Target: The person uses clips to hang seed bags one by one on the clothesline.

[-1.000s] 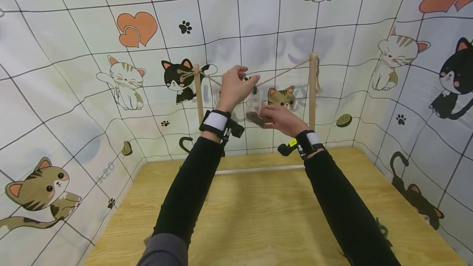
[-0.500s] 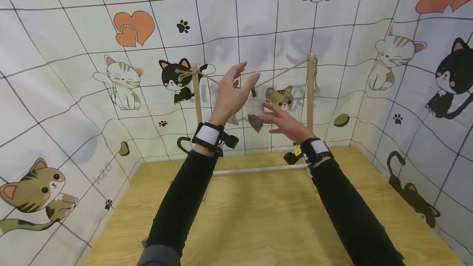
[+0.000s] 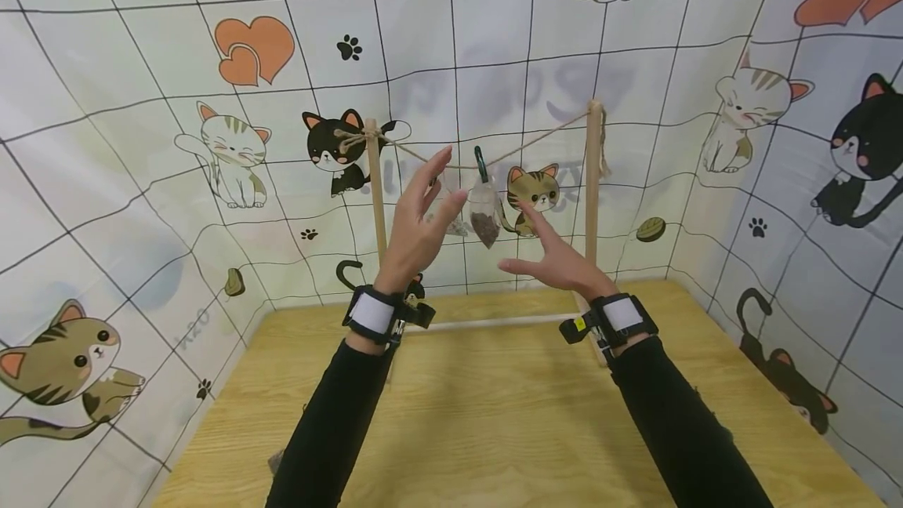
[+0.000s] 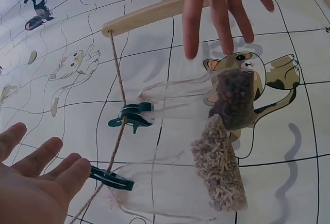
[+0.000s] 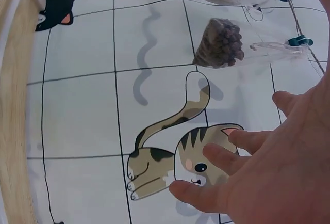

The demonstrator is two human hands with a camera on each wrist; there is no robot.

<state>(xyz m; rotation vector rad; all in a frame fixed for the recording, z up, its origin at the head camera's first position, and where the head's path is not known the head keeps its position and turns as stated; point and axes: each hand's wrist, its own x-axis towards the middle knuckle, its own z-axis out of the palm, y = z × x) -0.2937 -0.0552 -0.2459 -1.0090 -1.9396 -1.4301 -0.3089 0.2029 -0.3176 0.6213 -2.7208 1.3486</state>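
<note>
Open space before a string line hung with bags.
Two upright wooden posts [image 3: 374,179] and taut brown twine [image 3: 536,139] bar the way; wooden tabletop [image 3: 494,414] below lies open.

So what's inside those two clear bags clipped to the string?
The right bag holds dark brown pellets; the left bag holds paler, finer grains. Both fills sit at the bottom. In the head view the left hand covers most of the left bag.

Two glossy clear plastic bags [image 3: 484,214] are hanging by green plastic clips [image 4: 131,117] from rough twine [image 3: 536,139] between matt wooden posts [image 3: 593,171].
</note>
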